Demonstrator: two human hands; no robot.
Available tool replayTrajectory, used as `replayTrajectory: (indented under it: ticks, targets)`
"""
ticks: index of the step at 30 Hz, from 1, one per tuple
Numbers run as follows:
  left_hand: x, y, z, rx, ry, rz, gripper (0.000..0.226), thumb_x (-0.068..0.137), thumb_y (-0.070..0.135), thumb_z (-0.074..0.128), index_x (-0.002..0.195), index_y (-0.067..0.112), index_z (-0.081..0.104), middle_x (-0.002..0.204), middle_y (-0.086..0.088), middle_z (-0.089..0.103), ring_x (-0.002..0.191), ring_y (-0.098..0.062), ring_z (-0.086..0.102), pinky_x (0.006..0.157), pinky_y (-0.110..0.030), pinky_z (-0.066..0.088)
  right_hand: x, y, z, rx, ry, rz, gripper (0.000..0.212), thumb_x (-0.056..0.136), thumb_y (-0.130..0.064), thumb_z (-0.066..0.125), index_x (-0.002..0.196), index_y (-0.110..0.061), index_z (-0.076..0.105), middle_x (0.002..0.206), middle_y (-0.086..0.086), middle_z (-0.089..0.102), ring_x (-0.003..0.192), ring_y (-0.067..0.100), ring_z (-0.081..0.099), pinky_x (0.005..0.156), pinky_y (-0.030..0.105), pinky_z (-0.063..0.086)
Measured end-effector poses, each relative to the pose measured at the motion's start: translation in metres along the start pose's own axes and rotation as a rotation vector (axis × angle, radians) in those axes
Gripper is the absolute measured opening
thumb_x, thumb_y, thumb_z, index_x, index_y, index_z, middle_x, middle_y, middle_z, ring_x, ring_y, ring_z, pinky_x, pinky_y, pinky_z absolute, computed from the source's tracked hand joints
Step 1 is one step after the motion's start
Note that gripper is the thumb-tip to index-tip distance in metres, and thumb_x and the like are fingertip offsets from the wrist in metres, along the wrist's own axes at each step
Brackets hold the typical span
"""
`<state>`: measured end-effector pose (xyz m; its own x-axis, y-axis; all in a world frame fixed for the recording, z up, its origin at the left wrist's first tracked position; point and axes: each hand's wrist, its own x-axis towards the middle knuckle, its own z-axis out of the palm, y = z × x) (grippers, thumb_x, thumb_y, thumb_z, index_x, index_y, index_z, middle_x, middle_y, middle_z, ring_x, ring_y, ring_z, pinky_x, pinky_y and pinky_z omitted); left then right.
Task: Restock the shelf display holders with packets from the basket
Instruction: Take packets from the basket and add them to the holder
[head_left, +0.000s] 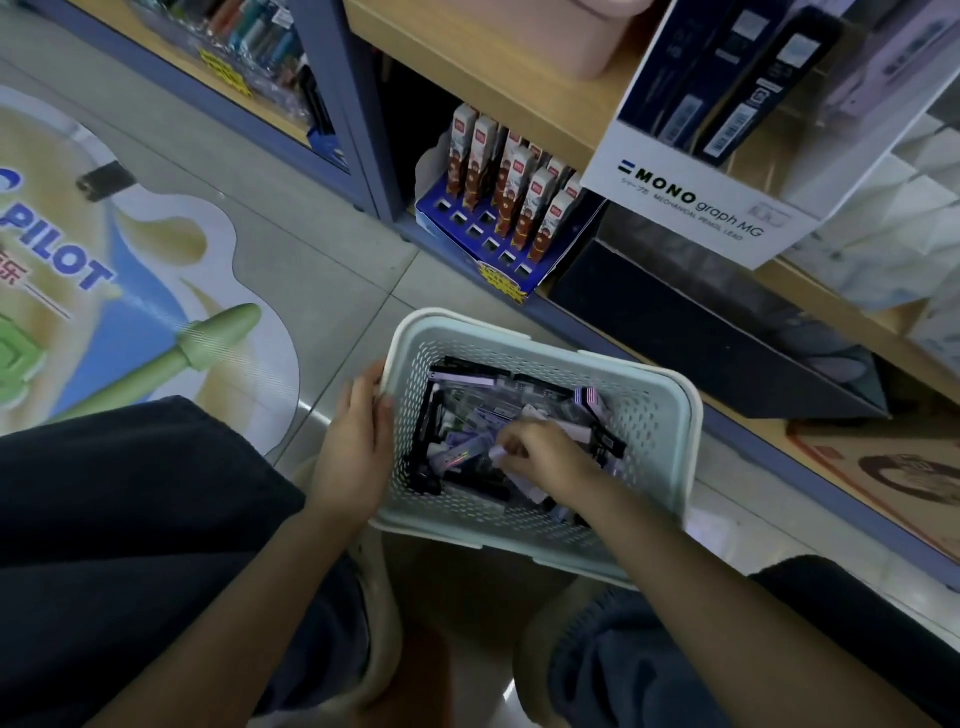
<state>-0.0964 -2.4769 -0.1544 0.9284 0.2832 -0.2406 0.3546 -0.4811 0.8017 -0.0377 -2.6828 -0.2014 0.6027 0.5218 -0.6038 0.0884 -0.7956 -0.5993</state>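
my left hand (358, 441) grips basket (670, 400) at left rim, steadying it on floor. right hand (550, 457) down among packets (467, 410), fingers curled, pinching pale packet (497, 453). basket sits near blue holder (467, 249), front slots empty, for short reach.

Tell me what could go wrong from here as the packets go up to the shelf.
1. The right hand pinches one pale packet inside a jumbled heap in the basket; lifting it may drag neighbours out.
2. The MONO box appears to overhang its shelf edge, so a rising arm might knock it.
3. The left hand grips only one rim; the basket could tip.
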Motion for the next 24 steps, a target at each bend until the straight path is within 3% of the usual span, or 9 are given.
replayTrajectory:
  ticks: [2, 4, 7, 10, 13, 15, 17, 20, 24]
  targets:
    - [-0.004, 0.007, -0.001, 0.087, 0.095, 0.084, 0.036, 0.098, 0.011, 0.040, 0.134, 0.009, 0.041, 0.120, -0.001, 0.042, 0.105, -0.008, 0.046, 0.089, -0.023, 0.038, -0.006, -0.013, -0.006, 0.135, 0.090, -0.029, 0.014, 0.089, -0.022, 0.064, 0.094, -0.009, 0.062, 0.082, -0.001, 0.055, 0.075, 0.015, 0.053, 0.066, 0.025, 0.039]
    - [-0.009, 0.016, 0.001, 0.102, 0.085, 0.189, 0.032, 0.095, 0.011, 0.045, 0.128, 0.010, 0.045, 0.118, 0.001, 0.042, 0.110, -0.014, 0.046, 0.093, -0.030, 0.042, -0.015, -0.034, -0.017, 0.290, 0.178, -0.069, 0.011, 0.086, -0.020, 0.067, 0.093, -0.012, 0.063, 0.077, -0.008, 0.057, 0.068, 0.005, 0.053, 0.064, 0.015, 0.041]
    - [-0.016, 0.036, 0.006, -0.104, -0.266, 0.172, 0.030, 0.096, 0.032, 0.039, 0.124, 0.023, 0.044, 0.120, 0.006, 0.050, 0.113, -0.002, 0.047, 0.098, -0.028, 0.041, -0.030, -0.069, -0.039, 0.592, 0.228, -0.128, 0.008, 0.085, -0.016, 0.068, 0.085, -0.021, 0.062, 0.074, -0.010, 0.062, 0.064, -0.002, 0.055, 0.063, 0.012, 0.044]
    - [-0.018, 0.057, 0.009, -0.319, -0.541, 0.024, 0.039, 0.098, 0.041, 0.039, 0.130, 0.019, 0.042, 0.110, 0.002, 0.059, 0.109, -0.002, 0.054, 0.100, -0.025, 0.042, -0.042, -0.091, -0.058, 0.752, 0.203, -0.129, 0.005, 0.086, -0.014, 0.066, 0.090, -0.016, 0.065, 0.083, 0.003, 0.066, 0.070, 0.004, 0.060, 0.065, 0.017, 0.048]
    - [-0.015, 0.070, 0.004, -0.343, -0.513, 0.028, 0.019, 0.098, 0.019, 0.042, 0.106, 0.007, 0.055, 0.086, -0.005, 0.062, 0.082, -0.007, 0.061, 0.079, -0.018, 0.050, -0.045, -0.092, -0.071, 0.757, 0.141, -0.149, 0.010, 0.087, -0.014, 0.065, 0.095, -0.021, 0.064, 0.087, 0.003, 0.066, 0.077, 0.009, 0.062, 0.071, 0.023, 0.051]
    - [-0.012, 0.075, -0.001, -0.336, -0.511, 0.001, 0.013, 0.097, 0.012, 0.043, 0.091, 0.006, 0.053, 0.074, -0.002, 0.060, 0.066, -0.005, 0.060, 0.065, -0.014, 0.047, -0.044, -0.088, -0.075, 0.601, 0.185, -0.170, 0.017, 0.086, -0.016, 0.066, 0.103, -0.021, 0.064, 0.091, -0.004, 0.066, 0.082, 0.005, 0.061, 0.077, 0.020, 0.049]
    - [-0.009, 0.077, -0.006, -0.380, -0.560, -0.080, 0.006, 0.096, 0.010, 0.046, 0.093, 0.005, 0.049, 0.072, -0.003, 0.057, 0.061, -0.006, 0.061, 0.061, -0.017, 0.050, -0.043, -0.086, -0.074, 0.503, 0.223, -0.192, 0.025, 0.084, -0.018, 0.069, 0.108, -0.019, 0.065, 0.096, -0.007, 0.066, 0.088, 0.002, 0.062, 0.081, 0.020, 0.048]
    - [-0.006, 0.080, -0.010, -0.328, -0.570, -0.081, 0.006, 0.094, 0.010, 0.051, 0.100, 0.008, 0.051, 0.069, -0.006, 0.057, 0.054, -0.010, 0.061, 0.058, -0.020, 0.052, -0.045, -0.093, -0.071, 0.571, 0.219, -0.277, 0.029, 0.083, -0.013, 0.068, 0.110, -0.020, 0.062, 0.102, -0.009, 0.066, 0.099, 0.004, 0.062, 0.088, 0.020, 0.048]
    - [-0.003, 0.070, -0.014, -0.146, -0.332, -0.053, 0.013, 0.095, 0.020, 0.050, 0.083, 0.016, 0.048, 0.053, -0.002, 0.054, 0.042, -0.006, 0.054, 0.047, -0.014, 0.043, -0.032, -0.079, -0.052, 0.680, 0.406, -0.344, 0.020, 0.096, -0.004, 0.048, 0.111, -0.009, 0.059, 0.105, -0.009, 0.063, 0.102, 0.007, 0.062, 0.090, 0.023, 0.049]
